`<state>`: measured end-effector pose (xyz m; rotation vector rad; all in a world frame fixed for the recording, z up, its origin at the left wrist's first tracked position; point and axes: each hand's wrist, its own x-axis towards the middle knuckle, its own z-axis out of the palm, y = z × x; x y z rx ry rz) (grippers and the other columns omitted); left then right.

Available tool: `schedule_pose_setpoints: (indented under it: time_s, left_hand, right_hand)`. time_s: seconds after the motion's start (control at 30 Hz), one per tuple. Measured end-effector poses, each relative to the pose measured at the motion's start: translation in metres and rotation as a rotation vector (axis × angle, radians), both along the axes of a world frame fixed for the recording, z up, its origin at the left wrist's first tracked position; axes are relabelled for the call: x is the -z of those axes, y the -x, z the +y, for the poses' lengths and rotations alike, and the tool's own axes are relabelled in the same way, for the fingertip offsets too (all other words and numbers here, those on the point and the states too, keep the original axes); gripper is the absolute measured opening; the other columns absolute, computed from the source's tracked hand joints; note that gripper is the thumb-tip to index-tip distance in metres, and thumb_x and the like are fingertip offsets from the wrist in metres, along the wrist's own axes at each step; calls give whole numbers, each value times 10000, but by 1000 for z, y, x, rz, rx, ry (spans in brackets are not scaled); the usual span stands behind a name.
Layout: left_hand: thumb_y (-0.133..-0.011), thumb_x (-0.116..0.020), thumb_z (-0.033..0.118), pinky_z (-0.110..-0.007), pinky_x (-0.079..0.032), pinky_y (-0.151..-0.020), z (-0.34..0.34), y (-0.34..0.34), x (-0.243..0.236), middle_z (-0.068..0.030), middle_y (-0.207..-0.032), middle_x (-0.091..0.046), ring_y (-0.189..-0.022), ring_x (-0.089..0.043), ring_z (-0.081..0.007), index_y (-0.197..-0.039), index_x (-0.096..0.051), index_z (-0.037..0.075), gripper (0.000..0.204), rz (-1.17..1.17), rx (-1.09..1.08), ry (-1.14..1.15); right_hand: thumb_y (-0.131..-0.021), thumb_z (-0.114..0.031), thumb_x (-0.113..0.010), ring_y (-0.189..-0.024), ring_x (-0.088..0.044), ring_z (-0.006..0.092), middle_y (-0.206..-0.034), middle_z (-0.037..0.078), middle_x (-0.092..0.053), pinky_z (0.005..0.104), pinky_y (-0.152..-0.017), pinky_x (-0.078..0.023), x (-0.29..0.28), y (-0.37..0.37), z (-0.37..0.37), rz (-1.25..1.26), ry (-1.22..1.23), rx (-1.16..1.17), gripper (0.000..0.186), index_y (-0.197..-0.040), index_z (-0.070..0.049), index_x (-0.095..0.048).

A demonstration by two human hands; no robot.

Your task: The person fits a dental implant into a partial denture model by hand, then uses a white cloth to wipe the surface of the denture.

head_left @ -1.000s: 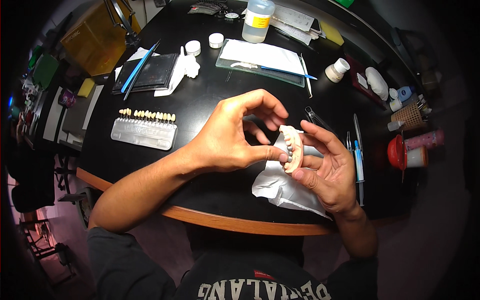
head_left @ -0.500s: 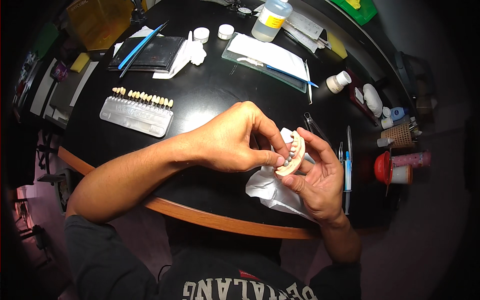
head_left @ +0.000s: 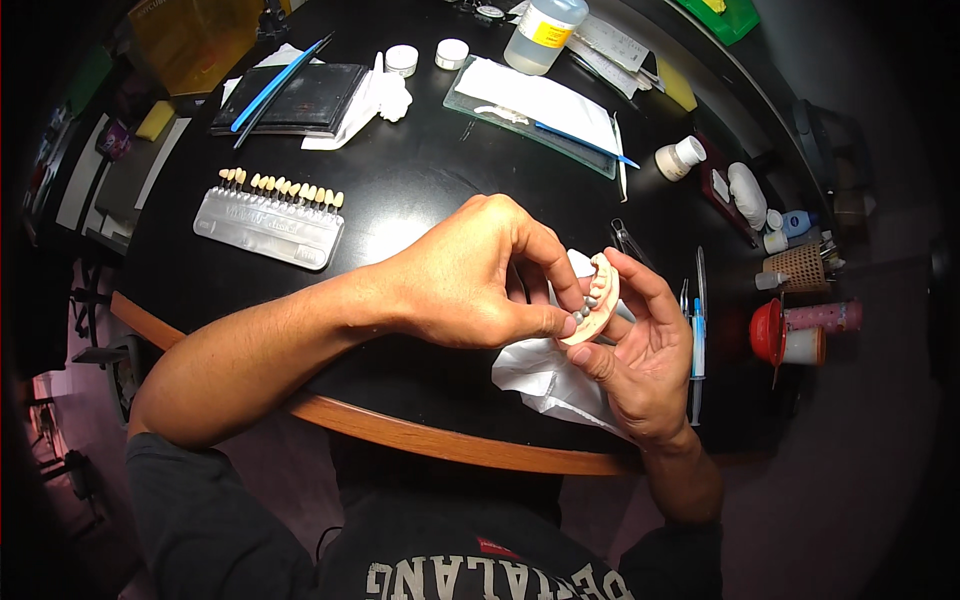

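Observation:
My right hand (head_left: 645,375) holds a pale pink dental cast (head_left: 608,308) by its outer rim, thumb below and fingers above. Along its near side sits a row of grey metal crowns (head_left: 584,312). The thumb and forefinger of my left hand (head_left: 475,275) are closed in a pinch at these crowns, against the cast. The left hand's other fingers are curled and partly hidden. A small white piece (head_left: 580,264) shows behind the cast; its kind cannot be made out. Under both hands lies a crumpled white tissue (head_left: 540,375) on the black table.
A tooth shade guide (head_left: 268,230) lies at left. Farther back are a black case (head_left: 320,100) with brushes, two white jars (head_left: 452,54), a glass slab (head_left: 470,100) with paper, and a bottle (head_left: 540,40). Tweezers (head_left: 628,243) and a syringe (head_left: 697,345) lie near my right hand.
Both hands and the cast have shifted slightly right and up, and the cast is tilted a little differently. My left fingers stay pinched at the grey crowns.

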<state>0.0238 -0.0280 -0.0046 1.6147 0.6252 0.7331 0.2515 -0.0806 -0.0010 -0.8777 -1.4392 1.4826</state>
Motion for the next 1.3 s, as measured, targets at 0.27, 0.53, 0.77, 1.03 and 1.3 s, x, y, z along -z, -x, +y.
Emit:
schedule_pose_setpoints:
  time_s: [0.27,0.53,0.77,1.03,1.3]
  left_hand:
    - [-817,-818,54,-278,-544,-727,1,0,3,-108,-913,-737,-800,-688,-146,-924,-781,-18,134,-7,-16,5]
    - [-824,-805,35,-288,-550,-756,0,1,4,-128,-930,-743,-835,-702,-164,-898,-781,-33,103,-39,-26,22]
    - [-828,-798,32,-286,-549,-744,-1,0,4,-121,-907,-737,-826,-697,-159,-880,-777,-35,87,-44,-33,40]
    - [-828,-791,33,-279,-544,-724,-1,0,5,-111,-884,-731,-799,-687,-147,-881,-782,-22,77,-22,-41,34]
    - [-824,-797,43,-273,-538,-713,-1,0,5,-92,-857,-724,-785,-680,-136,-868,-786,-7,67,-36,-48,37]
  right_hand:
    - [-840,134,-734,-1239,-605,300,-1347,196,-504,385,-1019,-586,-1,1,0,25,24,3,739,-1478,53,-371]
    - [-845,96,-756,-1246,-601,299,-1352,200,-507,386,-1037,-569,0,2,0,55,60,8,743,-1479,53,-371]
    - [-837,64,-789,-1225,-621,291,-1319,192,-543,388,-1047,-552,1,2,-1,22,60,29,754,-1473,50,-384]
    - [-837,68,-788,-1212,-632,291,-1327,194,-547,389,-1046,-554,2,2,0,45,86,29,746,-1470,48,-393]
    - [-865,100,-734,-1233,-620,308,-1355,201,-530,402,-1054,-557,-1,4,-1,103,151,1,748,-1508,58,-355]
